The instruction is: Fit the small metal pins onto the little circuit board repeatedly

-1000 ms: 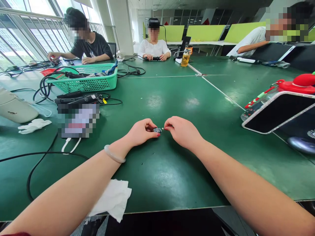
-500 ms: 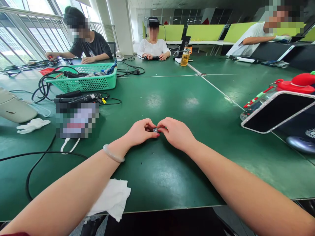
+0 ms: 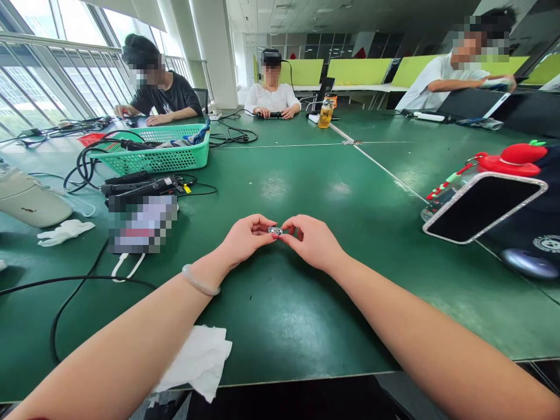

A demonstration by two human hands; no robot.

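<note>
Between my two hands, just above the green table (image 3: 306,326), is a small silvery piece with a dark openwork pattern (image 3: 275,231); its kind is too small to make out. My left hand (image 3: 245,240), with a pale bangle on the wrist, pinches the left end of it between thumb and fingers. On the opposite end, the thumb and index finger of my right hand (image 3: 311,240) are closed in a pinch. The fingertips of both hands nearly meet around the piece and cover its ends.
To the left lie a phone (image 3: 144,224) with a white cable, black devices (image 3: 144,186), a green basket (image 3: 164,156) and crumpled tissue (image 3: 65,231). A white tissue (image 3: 201,359) rests by my left forearm. Rightward stands another phone (image 3: 483,207). Three people sit across the table.
The right fingers have shifted to the piece's right end, and more of its patterned face shows between the hands. The whole view has tilted slightly upward.
</note>
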